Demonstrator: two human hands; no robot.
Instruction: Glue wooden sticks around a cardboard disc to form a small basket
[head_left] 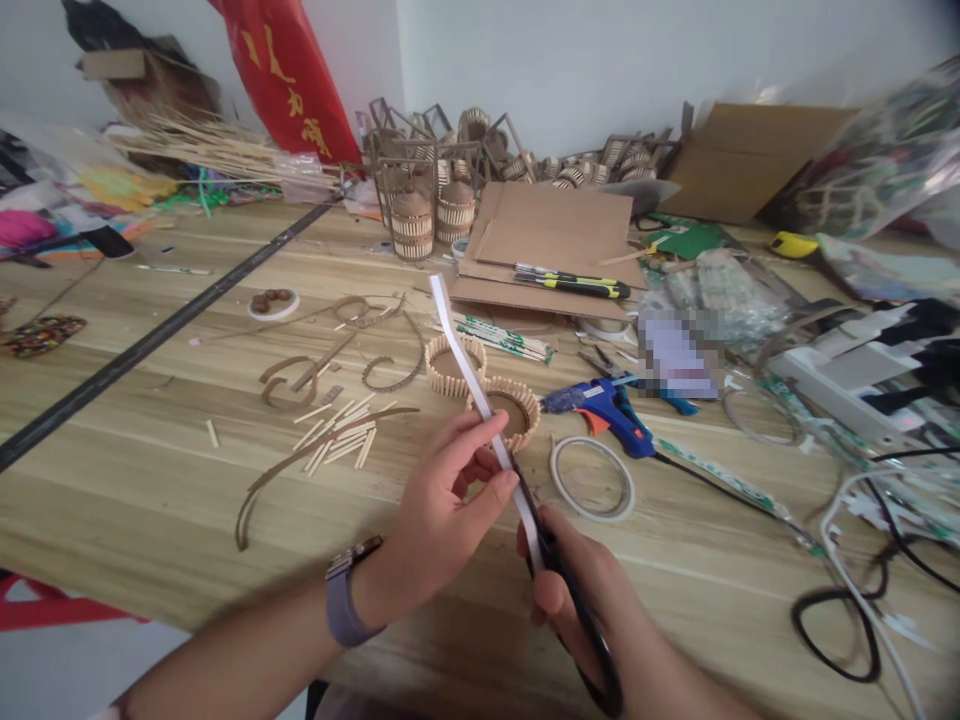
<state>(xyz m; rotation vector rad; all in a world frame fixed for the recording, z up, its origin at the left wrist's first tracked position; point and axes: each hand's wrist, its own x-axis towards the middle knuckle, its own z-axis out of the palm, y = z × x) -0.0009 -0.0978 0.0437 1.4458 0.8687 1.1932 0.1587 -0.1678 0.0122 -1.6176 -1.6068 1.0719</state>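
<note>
A narrow white strip [459, 345] slants upward from between my hands, its far end over the table. My left hand [457, 490], with a watch on the wrist, pinches the strip near its middle. Black-handled scissors [589, 640] are in my right hand [592, 570], their blades lying along the lower part of the strip; whether the blades are parted is hard to tell. Just beyond my left hand stand two rings of small wooden sticks [450, 366], touching or nearly so. A roll of tape [592, 478] lies to the right, beside a blue glue gun [611, 410].
Loose sticks [349, 435] and curved brown strips [262, 480] lie at left. Cardboard sheets [551, 225] with cutters sit ahead, small stick baskets [412, 225] behind. At right are a white power strip [840, 385] and looping cables [832, 600].
</note>
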